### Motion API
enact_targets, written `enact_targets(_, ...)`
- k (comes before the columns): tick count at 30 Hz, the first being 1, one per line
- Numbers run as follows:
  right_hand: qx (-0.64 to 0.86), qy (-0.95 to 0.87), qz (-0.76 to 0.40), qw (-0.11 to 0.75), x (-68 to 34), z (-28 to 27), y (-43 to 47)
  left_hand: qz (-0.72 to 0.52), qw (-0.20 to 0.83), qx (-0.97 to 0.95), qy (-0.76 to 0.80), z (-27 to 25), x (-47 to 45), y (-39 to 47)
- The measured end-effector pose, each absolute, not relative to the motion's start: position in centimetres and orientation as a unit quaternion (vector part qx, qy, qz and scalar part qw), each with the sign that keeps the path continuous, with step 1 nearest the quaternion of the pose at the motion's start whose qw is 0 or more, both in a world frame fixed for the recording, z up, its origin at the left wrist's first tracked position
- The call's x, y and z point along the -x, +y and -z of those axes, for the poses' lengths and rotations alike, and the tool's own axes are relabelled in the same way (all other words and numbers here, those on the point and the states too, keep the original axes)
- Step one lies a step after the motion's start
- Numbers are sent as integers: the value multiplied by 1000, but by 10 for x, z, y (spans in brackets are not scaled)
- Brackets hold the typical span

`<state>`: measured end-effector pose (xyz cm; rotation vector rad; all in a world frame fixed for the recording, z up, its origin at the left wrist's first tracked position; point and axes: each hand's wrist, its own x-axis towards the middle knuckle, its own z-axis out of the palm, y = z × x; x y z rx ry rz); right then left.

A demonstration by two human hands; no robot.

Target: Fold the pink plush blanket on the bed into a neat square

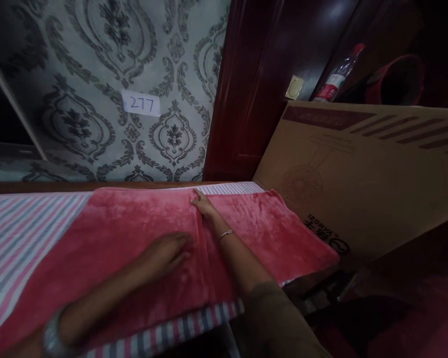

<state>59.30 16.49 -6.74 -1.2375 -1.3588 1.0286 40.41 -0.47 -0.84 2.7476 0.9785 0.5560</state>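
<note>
A pink-red plush blanket (134, 219) lies spread over a striped sheet (26, 233), with a raised fold running through its middle from back to front. At the far end of that fold, my right hand (205, 205) pinches the blanket's edge between thumb and fingers. My left hand (171, 251) rests on or just over the blanket, left of the fold, its fingers somewhat apart and slightly blurred. I cannot tell whether it presses on the cloth. Nothing shows in its grasp.
A large cardboard box (358, 174) stands along the right side, with a plastic bottle (334, 82) behind its top edge. The patterned wall (175, 134) with a paper marked 277 (141, 103) and a dark red door panel (254, 89) bound the back.
</note>
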Motion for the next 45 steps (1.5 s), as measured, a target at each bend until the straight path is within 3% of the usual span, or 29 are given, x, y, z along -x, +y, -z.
enact_targets(4,538,-596,-372,466,-591,71,166,-84,41,-881,463,33,-400,45)
enact_targets(10,573,-601,-324,453,-588,81,158,-142,2,-868,475,68,-393,44)
enact_targets(19,586,-652,-233,421,-548,39,159,-143,9,-869,474,61,-396,39)
enact_targets(24,590,-698,-175,366,-520,64,123,-169,17,-872,460,61,-394,34)
enact_targets(28,585,-721,-144,341,-527,82,103,-122,49,-872,471,54,-376,36)
enact_targets(37,610,-730,-129,280,-526,69,97,-75,-8,-672,737,13,-286,111)
enact_targets(45,628,-745,-104,201,-525,58,87,-149,34,-644,749,40,-274,120)
